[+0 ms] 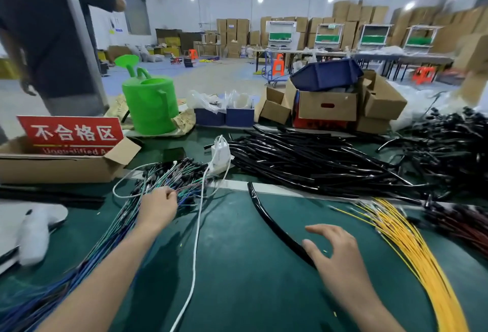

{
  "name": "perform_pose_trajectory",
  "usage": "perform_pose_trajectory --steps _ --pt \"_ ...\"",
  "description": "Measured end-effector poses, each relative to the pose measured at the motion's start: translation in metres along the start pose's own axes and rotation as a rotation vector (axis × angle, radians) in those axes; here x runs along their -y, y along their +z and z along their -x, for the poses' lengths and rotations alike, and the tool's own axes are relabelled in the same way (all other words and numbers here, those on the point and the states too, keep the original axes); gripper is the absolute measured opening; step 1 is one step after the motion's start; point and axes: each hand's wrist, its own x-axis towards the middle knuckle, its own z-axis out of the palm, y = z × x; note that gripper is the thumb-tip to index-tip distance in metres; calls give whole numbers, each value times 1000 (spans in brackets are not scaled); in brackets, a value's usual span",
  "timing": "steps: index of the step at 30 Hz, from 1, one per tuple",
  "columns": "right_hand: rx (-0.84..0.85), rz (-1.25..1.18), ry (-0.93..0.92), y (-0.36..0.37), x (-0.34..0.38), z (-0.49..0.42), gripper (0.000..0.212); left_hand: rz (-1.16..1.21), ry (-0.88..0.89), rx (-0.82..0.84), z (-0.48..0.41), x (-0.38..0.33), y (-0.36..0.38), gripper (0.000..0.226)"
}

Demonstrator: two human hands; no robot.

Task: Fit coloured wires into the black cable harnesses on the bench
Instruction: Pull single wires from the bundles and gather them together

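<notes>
A single black harness tube (pixel 266 216) lies curved on the green bench mat in front of me. My right hand (pixel 334 255) hovers over its near end with fingers spread and relaxed; whether it touches the tube is unclear. My left hand (pixel 158 207) pinches wires in a bundle of blue, green and mixed coloured wires (pixel 169 175) at the left. A fan of yellow wires (pixel 412 247) lies at the right. A large heap of black harness tubes (pixel 317 160) fills the bench beyond.
A white cable (pixel 196 239) runs down the mat from a white charger (pixel 220 153). A cardboard box with a red sign (pixel 70 133) sits at the left, a green watering can (pixel 150 104) behind it. Dark red wires (pixel 459 223) lie far right. A person stands at the back left.
</notes>
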Motion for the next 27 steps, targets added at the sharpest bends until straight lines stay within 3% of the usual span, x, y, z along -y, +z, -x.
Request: perform_pose_trajectory --steps 3,6,7,11,14,15,18,19,21,24,27 --pt "-9 -72 -4 -8 9 -4 18 169 -97 32 -1 -5 -30 32" --pt "80 -242 64 -6 19 -4 13 375 -238 338 14 -2 -47 26" --pt "148 -324 93 -2 23 -4 13 398 -248 363 18 -2 -48 25" --pt "458 -616 213 10 41 -3 18 503 -153 113 33 -8 -58 27" --pt "558 -771 300 25 54 -6 23 221 -6 -144 46 -8 -69 29" --pt "577 -823 316 32 61 -9 23 229 14 -160 49 -10 -70 28" --pt "660 -888 340 55 90 -26 29 674 -88 9 57 -36 -67 23" --pt "699 -897 355 63 101 -32 37 701 -79 38 63 -45 -64 22" --pt "754 -917 362 74 121 -43 46 571 73 12 79 -55 -59 22" --pt "837 -1017 317 79 144 -54 28 246 402 -227 114 -61 -64 19" --pt "962 -1122 234 72 151 -59 18 182 469 -279 138 -56 -69 40"
